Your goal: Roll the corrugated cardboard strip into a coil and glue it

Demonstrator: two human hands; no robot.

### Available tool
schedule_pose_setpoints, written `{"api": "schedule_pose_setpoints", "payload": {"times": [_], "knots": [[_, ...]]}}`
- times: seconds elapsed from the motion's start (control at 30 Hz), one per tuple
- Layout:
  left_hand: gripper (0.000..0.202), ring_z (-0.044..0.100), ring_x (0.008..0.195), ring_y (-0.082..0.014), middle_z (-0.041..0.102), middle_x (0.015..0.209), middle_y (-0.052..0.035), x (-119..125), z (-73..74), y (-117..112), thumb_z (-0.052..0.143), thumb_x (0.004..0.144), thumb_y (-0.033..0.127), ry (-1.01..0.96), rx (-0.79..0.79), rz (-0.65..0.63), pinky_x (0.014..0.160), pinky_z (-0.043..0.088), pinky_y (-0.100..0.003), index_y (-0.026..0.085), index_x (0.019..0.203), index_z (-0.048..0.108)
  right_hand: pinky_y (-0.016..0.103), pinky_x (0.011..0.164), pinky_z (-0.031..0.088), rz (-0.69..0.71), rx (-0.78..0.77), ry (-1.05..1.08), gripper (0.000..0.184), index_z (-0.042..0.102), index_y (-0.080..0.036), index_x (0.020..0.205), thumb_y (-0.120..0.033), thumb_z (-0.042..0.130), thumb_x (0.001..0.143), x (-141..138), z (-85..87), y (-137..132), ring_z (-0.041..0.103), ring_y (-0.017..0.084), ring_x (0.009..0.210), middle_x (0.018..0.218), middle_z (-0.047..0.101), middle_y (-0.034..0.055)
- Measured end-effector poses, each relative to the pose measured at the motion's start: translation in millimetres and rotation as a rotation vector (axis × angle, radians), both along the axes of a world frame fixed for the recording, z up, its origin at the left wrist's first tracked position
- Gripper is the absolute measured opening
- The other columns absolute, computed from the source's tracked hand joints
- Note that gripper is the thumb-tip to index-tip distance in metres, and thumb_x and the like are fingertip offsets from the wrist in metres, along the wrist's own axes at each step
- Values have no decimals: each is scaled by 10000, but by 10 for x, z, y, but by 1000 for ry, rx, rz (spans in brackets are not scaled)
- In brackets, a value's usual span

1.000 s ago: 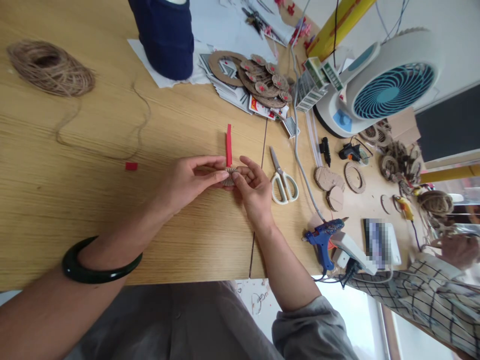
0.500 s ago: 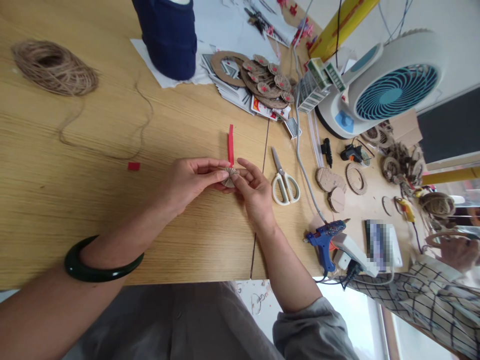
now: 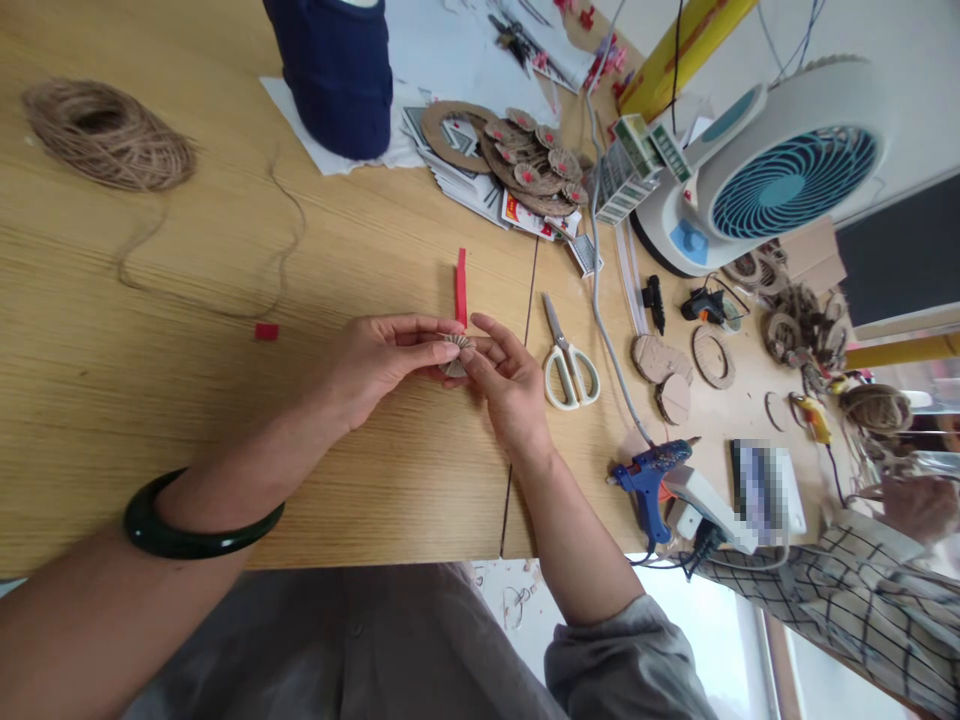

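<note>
Between the fingertips of both hands is a small round disc wrapped in twine [image 3: 455,366], its strands running out from the centre. My left hand [image 3: 382,360] pinches its left side with thumb and fingers. On the other side, my right hand [image 3: 510,385] grips the edge, its index finger raised a little. Fingers hide part of the disc. A red strip [image 3: 461,290] lies on the table just beyond the fingertips. Farther left is a small red piece [image 3: 267,331]. White-handled scissors [image 3: 568,365] lie to the right of my right hand.
A twine coil [image 3: 109,135] lies at left, its loose end trailing. Behind are a dark blue container [image 3: 334,80] and twine-wrapped discs with red centres [image 3: 529,165]. At right are a grey cable [image 3: 598,260], a blue glue gun [image 3: 649,485], a fan [image 3: 757,170] and a co-worker's checked sleeve [image 3: 817,585].
Both hands keep hold of the twine-wrapped disc, which has tilted and shifted very slightly. At right, the co-worker's hand has moved a little.
</note>
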State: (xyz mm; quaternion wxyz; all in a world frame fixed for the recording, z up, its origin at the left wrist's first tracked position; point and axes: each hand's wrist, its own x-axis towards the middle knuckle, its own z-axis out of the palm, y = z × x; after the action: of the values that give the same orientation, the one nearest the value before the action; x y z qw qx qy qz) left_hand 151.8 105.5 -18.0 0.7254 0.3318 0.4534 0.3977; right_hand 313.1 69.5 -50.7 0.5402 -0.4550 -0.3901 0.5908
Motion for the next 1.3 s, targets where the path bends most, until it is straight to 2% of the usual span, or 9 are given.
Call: {"api": "schedule_pose_setpoints", "payload": {"times": [0.17, 0.3, 0.43, 0.67, 0.77, 0.87, 0.97, 1.13, 1.3], "knots": [[290, 752, 829, -178, 834, 860, 3, -12, -7, 13, 924, 606, 250, -25, 0, 49, 770, 619, -296, 228, 884, 844, 396, 790, 719, 14, -8, 23, 516, 643, -290, 1286, -512, 861, 874, -1, 42, 2, 783, 204, 905, 1005, 787, -4], [317, 750, 803, -168, 826, 831, 15, -10, -7, 5, 928, 605, 258, -9, 6, 88, 798, 618, -296, 228, 911, 846, 402, 823, 722, 46, 11, 19, 580, 624, -303, 1272, -475, 928, 809, -13, 49, -3, 786, 199, 899, 974, 769, -24], [308, 744, 767, -171, 834, 846, 8, 3, 13, -17, 931, 596, 264, 4, 1, 96, 743, 622, -299, 224, 890, 847, 425, 861, 719, 33, 24, 0, 594, 612, -296, 1268, -450, 939, 796, -20, 30, -5, 797, 204, 886, 948, 761, -29], [270, 770, 817, -217, 846, 896, -24, -4, -6, -22, 916, 635, 314, 84, 51, 43, 785, 659, -363, 224, 882, 856, 429, 830, 727, 0, 7, -18, 551, 630, -307, 1244, -452, 929, 804, -40, 95, -23, 801, 206, 849, 913, 758, -36], [276, 783, 883, -234, 855, 961, -29, -20, -26, -13, 909, 648, 319, 128, 102, 32, 831, 670, -381, 232, 905, 860, 414, 808, 726, -5, 1, -48, 571, 630, -302, 1254, -485, 925, 801, -44, 114, -26, 800, 215, 897, 943, 772, -18], [273, 784, 871, -235, 848, 942, -24, -34, -34, -4, 884, 676, 309, 135, 128, -10, 845, 676, -394, 241, 940, 867, 399, 792, 725, -7, -5, -42, 607, 626, -294, 1248, -504, 944, 776, -40, 123, -21, 792, 203, 861, 945, 780, -18], [293, 774, 811, -220, 839, 908, -21, -39, -37, -1, 888, 697, 322, 122, 128, -32, 822, 674, -389, 240, 978, 872, 387, 769, 724, -3, 2, -26, 602, 627, -294, 1240, -495, 949, 773, -34, 129, -11, 780, 186, 801, 918, 774, -33], [320, 765, 807, -207, 853, 959, -45, -29, -40, -12, 917, 694, 339, 80, 112, -14, 781, 660, -358, 214, 985, 869, 376, 767, 721, 10, 9, -21, 597, 631, -291, 1245, -471, 953, 775, -25, 114, -4, 775, 179, 790, 889, 754, -48], [316, 756, 812, -195, 852, 944, -38, -31, -56, -15, 929, 688, 359, 107, 152, 1, 774, 634, -320, 227, 970, 879, 375, 764, 716, 12, 6, -44, 579, 624, -289, 1294, -512, 898, 836, -5, 69, -5, 786, 187, 833, 965, 775, -21]]}}
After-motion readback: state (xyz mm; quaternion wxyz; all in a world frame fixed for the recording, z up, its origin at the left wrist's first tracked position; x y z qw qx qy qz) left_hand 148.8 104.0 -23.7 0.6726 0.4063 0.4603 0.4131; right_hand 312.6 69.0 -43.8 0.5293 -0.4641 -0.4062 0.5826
